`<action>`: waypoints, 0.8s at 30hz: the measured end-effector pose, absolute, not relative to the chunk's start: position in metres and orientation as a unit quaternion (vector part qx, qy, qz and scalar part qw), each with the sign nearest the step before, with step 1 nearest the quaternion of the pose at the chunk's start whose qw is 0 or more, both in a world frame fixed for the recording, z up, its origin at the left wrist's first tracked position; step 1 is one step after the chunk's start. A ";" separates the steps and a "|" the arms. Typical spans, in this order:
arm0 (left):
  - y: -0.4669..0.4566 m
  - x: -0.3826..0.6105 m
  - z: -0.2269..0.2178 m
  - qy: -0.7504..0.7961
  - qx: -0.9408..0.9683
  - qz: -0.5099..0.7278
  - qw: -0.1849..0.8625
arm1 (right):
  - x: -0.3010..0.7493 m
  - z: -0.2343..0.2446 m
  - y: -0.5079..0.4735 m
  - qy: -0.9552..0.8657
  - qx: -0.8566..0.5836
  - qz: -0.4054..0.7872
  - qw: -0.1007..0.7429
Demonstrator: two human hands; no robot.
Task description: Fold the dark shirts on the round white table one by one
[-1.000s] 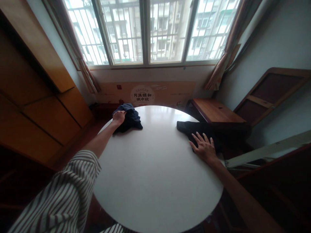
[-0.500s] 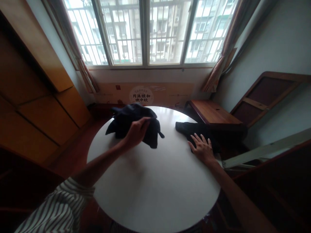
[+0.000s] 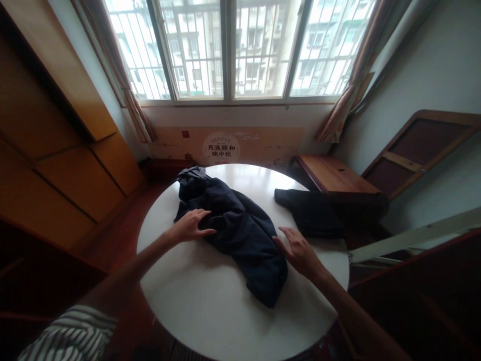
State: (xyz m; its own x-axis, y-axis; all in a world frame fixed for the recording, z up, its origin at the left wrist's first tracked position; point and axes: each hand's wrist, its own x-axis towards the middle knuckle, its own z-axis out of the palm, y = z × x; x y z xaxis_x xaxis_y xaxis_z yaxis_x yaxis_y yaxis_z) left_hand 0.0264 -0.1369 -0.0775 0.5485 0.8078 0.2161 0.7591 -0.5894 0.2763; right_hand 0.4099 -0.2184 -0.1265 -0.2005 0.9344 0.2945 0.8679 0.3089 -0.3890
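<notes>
A dark navy garment [image 3: 240,225] lies loosely crumpled, running diagonally across the round white table [image 3: 203,306]; its exact kind is hard to make out. At its upper left is a bunched greyish part [image 3: 192,175]. My left hand [image 3: 190,225] rests at the garment's left side, thumb and fingers apart, the fingertips over the cloth. Beside its right edge, my right hand [image 3: 300,253] is open, with the fingers extended and a fingertip at or very near the fabric. A folded black garment [image 3: 313,213] lies flat at the table's right, beyond my right hand.
A low wooden table [image 3: 336,173] stands behind at the right, with a framed panel [image 3: 417,145] leaning on the wall. Wooden cabinets [image 3: 71,175] line the left. A pale metal bar [image 3: 398,243] is close to the table's right edge. A barred window [image 3: 259,50] fills the back.
The navy garment, bunched up in my left hand before, now lies stretched out across the table. My left hand has let go. My right hand has left the folded black garment and moved down-left.
</notes>
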 end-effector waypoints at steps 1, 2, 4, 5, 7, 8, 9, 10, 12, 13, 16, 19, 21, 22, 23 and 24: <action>-0.138 0.027 -0.082 0.438 0.887 0.134 0.064 | 0.401 -0.122 -0.224 -0.780 -0.563 0.108 0.250; -0.141 0.030 -0.086 0.433 0.892 0.117 0.054 | 0.392 -0.118 -0.229 -0.787 -0.544 0.144 0.251; -0.148 0.034 -0.087 0.439 0.889 0.117 0.052 | 0.381 -0.109 -0.239 -0.800 -0.506 0.210 0.246; -0.153 0.036 -0.083 0.448 0.882 0.135 0.067 | 0.379 -0.104 -0.244 -0.803 -0.485 0.244 0.244; -0.165 0.035 -0.068 0.455 0.859 0.191 0.140 | 0.382 -0.091 -0.253 -0.801 -0.447 0.313 0.247; -0.171 0.034 -0.056 0.451 0.841 0.225 0.196 | 0.388 -0.082 -0.256 -0.793 -0.432 0.343 0.260; -0.178 0.031 -0.044 0.445 0.816 0.265 0.257 | 0.395 -0.073 -0.258 -0.778 -0.424 0.367 0.286; -0.183 0.029 -0.031 0.439 0.783 0.307 0.316 | 0.403 -0.062 -0.258 -0.754 -0.424 0.384 0.323; -0.188 0.028 -0.009 0.440 0.704 0.373 0.415 | 0.419 -0.039 -0.251 -0.685 -0.447 0.412 0.401; -0.188 0.030 -0.001 0.444 0.669 0.391 0.450 | 0.425 -0.028 -0.245 -0.644 -0.468 0.423 0.433; -0.172 0.044 -0.001 0.441 0.625 0.387 0.514 | 0.431 -0.007 -0.211 -0.549 -0.513 0.435 0.496; -0.150 0.057 -0.027 0.424 0.662 0.318 0.531 | 0.424 -0.015 -0.176 -0.510 -0.508 0.438 0.538; -0.140 0.059 -0.046 0.450 0.700 0.291 0.472 | 0.420 -0.036 -0.163 -0.501 -0.519 0.438 0.536; -0.137 0.058 -0.054 0.470 0.715 0.298 0.423 | 0.419 -0.049 -0.160 -0.508 -0.535 0.429 0.521; -0.136 0.057 -0.060 0.486 0.725 0.311 0.375 | 0.418 -0.063 -0.161 -0.522 -0.554 0.416 0.498; -0.135 0.055 -0.064 0.493 0.732 0.325 0.338 | 0.417 -0.076 -0.164 -0.545 -0.573 0.399 0.464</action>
